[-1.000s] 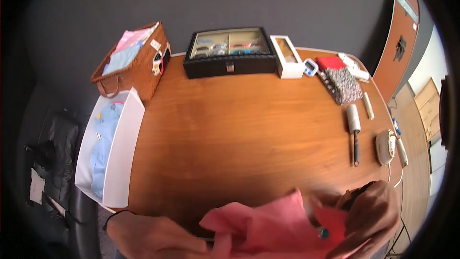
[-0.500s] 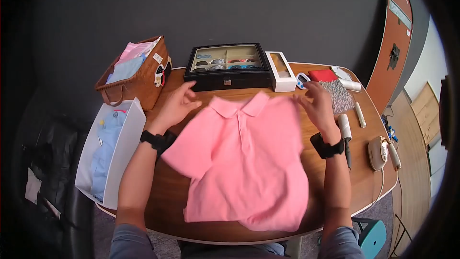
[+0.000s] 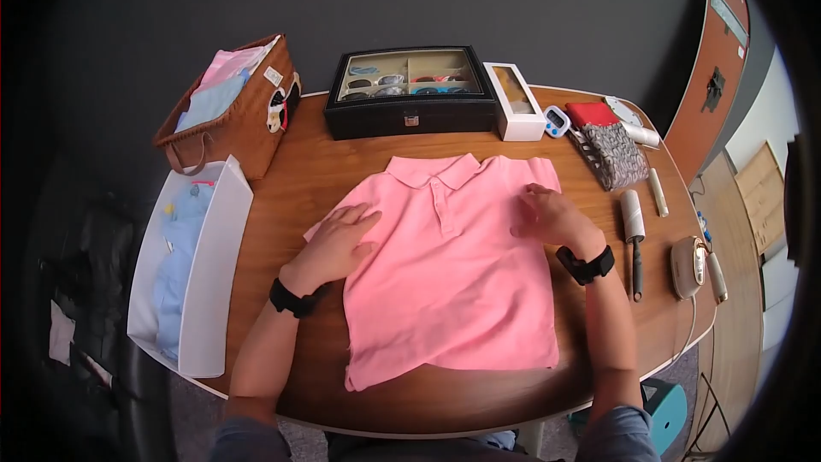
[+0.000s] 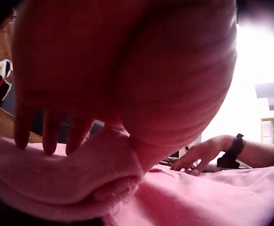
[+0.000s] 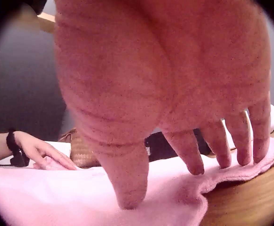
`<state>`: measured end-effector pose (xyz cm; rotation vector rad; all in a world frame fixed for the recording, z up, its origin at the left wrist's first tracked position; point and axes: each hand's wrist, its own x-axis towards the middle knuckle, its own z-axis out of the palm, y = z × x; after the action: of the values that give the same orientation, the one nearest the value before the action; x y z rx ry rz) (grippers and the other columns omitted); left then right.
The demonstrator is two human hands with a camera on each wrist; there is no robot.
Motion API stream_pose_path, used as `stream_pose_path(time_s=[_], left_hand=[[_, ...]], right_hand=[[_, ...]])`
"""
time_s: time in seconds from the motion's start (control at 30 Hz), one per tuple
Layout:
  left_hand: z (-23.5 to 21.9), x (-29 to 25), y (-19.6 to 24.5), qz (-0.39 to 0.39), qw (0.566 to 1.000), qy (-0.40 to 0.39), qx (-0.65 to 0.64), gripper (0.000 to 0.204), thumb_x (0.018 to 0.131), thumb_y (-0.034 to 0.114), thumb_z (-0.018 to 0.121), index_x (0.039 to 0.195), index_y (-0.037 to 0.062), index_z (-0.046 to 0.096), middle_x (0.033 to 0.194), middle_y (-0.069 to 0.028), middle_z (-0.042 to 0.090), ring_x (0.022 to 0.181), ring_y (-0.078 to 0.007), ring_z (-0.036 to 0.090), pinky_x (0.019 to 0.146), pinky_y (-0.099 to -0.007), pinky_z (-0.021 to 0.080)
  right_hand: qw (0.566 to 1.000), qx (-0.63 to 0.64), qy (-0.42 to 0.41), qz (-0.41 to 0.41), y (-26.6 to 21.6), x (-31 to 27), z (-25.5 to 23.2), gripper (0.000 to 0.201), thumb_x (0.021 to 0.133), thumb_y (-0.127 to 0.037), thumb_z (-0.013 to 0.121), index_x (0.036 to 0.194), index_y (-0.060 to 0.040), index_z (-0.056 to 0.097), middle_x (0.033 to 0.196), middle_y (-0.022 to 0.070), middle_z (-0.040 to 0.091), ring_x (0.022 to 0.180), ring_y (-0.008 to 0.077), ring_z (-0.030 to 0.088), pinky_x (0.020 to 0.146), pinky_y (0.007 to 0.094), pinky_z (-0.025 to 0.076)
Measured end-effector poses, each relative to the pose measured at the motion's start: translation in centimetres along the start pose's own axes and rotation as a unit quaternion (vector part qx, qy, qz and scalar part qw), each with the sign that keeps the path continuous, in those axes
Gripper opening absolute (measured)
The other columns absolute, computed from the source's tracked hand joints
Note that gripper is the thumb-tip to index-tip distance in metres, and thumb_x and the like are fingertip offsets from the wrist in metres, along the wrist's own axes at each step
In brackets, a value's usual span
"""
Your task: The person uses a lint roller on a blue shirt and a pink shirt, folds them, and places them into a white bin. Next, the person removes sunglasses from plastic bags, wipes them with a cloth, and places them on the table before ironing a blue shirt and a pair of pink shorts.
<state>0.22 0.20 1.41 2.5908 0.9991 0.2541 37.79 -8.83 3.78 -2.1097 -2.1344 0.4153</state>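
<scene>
A pink polo shirt [image 3: 445,282] lies spread front side up on the wooden table, collar toward the wall and its short button placket showing. My left hand [image 3: 340,238] rests on the sleeve and shoulder at the shirt's left, fingers extended. On the opposite sleeve side, my right hand [image 3: 556,221] touches the cloth with its fingertips. From the right wrist view, the straight spread fingers and thumb of the right hand [image 5: 174,94] press down on the fabric near its edge. The left wrist view has the left palm [image 4: 123,70] above a bunched fold of the shirt.
Along the left stand a wicker basket [image 3: 256,133] of clothes and a white bin [image 3: 218,291] with blue clothing. A black glasses case [image 3: 368,123] and white box [image 3: 522,127] sit at the back. To the right are a lint roller [image 3: 632,216] and a small cream appliance [image 3: 684,267].
The pink shirt went from bunched at the front edge to lying spread on the table. Both hands came off it, then came down onto its sleeve areas.
</scene>
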Motion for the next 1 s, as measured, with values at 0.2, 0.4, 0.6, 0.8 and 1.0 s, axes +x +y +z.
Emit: stream_pose_path(time_s=[0.2, 0.4, 0.6, 0.8, 1.0], left_hand=[[-0.4, -1.0, -5.0, -0.055, 0.998, -0.016, -0.018, 0.054, 0.094, 0.026, 0.059, 0.146, 0.0213, 0.044, 0.154, -0.0155, 0.035, 0.144, -0.0439, 0.021, 0.118, -0.0506, 0.017], [-1.0, -1.1, -5.1, -0.144, 0.986, -0.058, 0.066, 0.06, 0.098, 0.056, 0.039, 0.149, 0.0223, 0.04, 0.159, -0.013, 0.024, 0.146, -0.0452, 0.015, 0.117, -0.0587, 0.011], [0.7, -1.2, -6.6, -0.146, 0.98, 0.008, 0.135, 0.066, 0.097, 0.061, 0.038, 0.15, 0.0205, 0.038, 0.16, -0.0143, 0.022, 0.146, -0.0435, 0.015, 0.115, -0.0624, 0.013], [0.4, -1.3, -5.7, -0.184, 0.942, 0.083, 0.27, 0.059, 0.097, 0.044, 0.052, 0.147, 0.0137, 0.042, 0.157, -0.0183, 0.027, 0.144, -0.0431, 0.023, 0.112, -0.0631, 0.021], [-1.7, -5.2, 3.7, 0.082, 0.995, 0.026, 0.04, 0.036, 0.083, 0.028, 0.07, 0.107, 0.0019, 0.065, 0.107, -0.0171, 0.065, 0.104, -0.0352, 0.059, 0.09, -0.0443, 0.047]], right_hand=[[0.996, -0.047, -0.06, 0.042, 0.1, -0.1, 0.1, 0.104, 0.064, -0.051, 0.082, 0.144, 0.0005, 0.039, 0.153, 0.0234, 0.032, 0.144, 0.0357, 0.028, 0.118, 0.0385, 0.026], [0.993, -0.098, -0.061, 0.038, -0.2, -0.5, 0.5, 0.121, 0.057, -0.065, 0.081, 0.147, 0.0003, 0.033, 0.156, 0.0245, 0.025, 0.144, 0.0426, 0.023, 0.118, 0.047, 0.022], [0.99, -0.115, -0.071, -0.037, -3.5, -1.2, 1.8, 0.122, 0.056, -0.065, 0.08, 0.148, -0.0009, 0.032, 0.155, 0.0263, 0.024, 0.143, 0.0461, 0.025, 0.116, 0.0528, 0.025], [0.987, -0.153, -0.033, -0.032, -5.4, -2.4, 1.9, 0.112, 0.062, -0.058, 0.081, 0.147, -0.0009, 0.034, 0.154, 0.0241, 0.028, 0.14, 0.0449, 0.031, 0.115, 0.0508, 0.027], [0.938, -0.29, -0.046, -0.182, -11.9, -9.9, -0.8, 0.062, 0.079, -0.039, 0.073, 0.127, -0.0034, 0.057, 0.127, 0.0168, 0.058, 0.118, 0.0344, 0.055, 0.096, 0.0409, 0.046]])
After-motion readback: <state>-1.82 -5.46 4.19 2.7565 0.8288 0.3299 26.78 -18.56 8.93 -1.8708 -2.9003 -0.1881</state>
